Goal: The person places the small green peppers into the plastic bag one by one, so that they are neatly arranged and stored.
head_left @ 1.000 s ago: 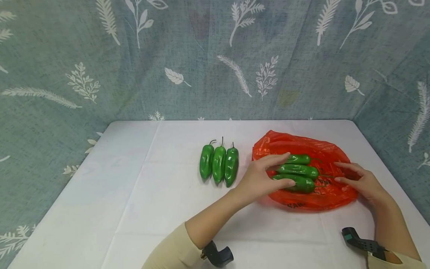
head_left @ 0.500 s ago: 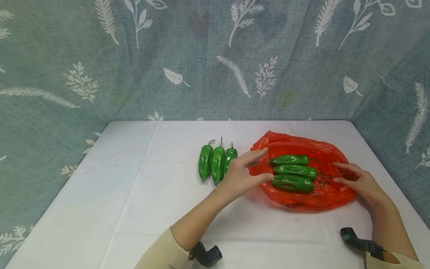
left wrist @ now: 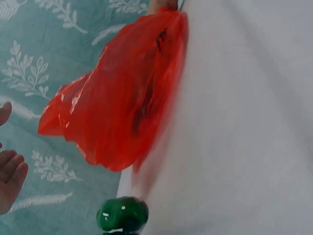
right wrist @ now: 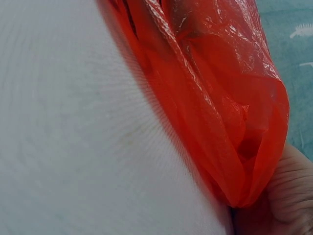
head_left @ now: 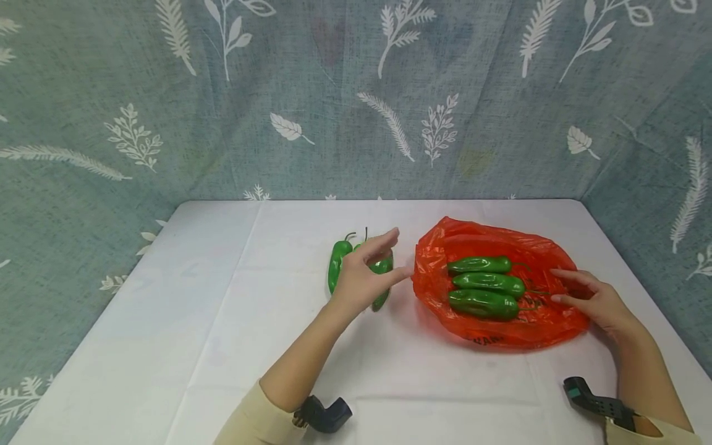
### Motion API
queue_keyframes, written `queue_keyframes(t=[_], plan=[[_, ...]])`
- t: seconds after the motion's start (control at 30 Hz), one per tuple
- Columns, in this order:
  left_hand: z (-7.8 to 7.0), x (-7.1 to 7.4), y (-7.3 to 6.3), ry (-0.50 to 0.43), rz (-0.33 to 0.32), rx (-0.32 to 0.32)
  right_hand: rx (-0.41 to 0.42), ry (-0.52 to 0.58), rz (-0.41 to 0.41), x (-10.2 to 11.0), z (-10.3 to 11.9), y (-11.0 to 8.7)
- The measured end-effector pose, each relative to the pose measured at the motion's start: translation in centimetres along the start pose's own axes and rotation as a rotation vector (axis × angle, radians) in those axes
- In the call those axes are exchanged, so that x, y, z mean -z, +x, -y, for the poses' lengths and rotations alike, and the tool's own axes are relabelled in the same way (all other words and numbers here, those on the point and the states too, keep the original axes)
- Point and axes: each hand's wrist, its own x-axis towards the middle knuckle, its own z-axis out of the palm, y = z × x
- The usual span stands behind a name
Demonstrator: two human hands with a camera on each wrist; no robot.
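Left hand withdrawn from the mouth of the red plastic bag toward the left edge of the table, now above three loose green chili peppers; right hand unmoved. The left thumb and fingers stand wide apart and hold nothing; in the left wrist view they are clear of the one pepper visible below. The loose row lies beneath this hand, side by side, stems toward the far edge, the middle pepper mostly hidden. Black lettering marks the bag's near side, too creased to read in full; further print inside is illegible. The bag lies open between the loose row and the table's right edge. Within it, three bagged green chili peppers lie parallel, stems toward that edge. The right hand touches the bag's right end, thumb and forefinger parted.
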Motion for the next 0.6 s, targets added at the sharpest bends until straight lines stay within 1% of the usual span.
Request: queue_keyframes(t=[0.13, 0.27, 0.43, 0.6], plan=[[0.6, 0.8, 0.5, -0.011, -0.055, -0.006, 0.009, -0.001, -0.005, 0.0, -0.1, 0.0], [1.3, 1.5, 0.8, -0.050, -0.106, 0.002, 0.010, 0.011, -0.004, 0.0, -0.2, 0.0], [2.2, 2.0, 1.1, -0.086, -0.154, 0.000, 0.001, 0.017, -0.006, 0.1, -0.1, 0.0], [3.3, 2.3, 1.3, -0.072, -0.207, 0.015, -0.016, 0.031, 0.002, 0.0, 0.0, 0.0]])
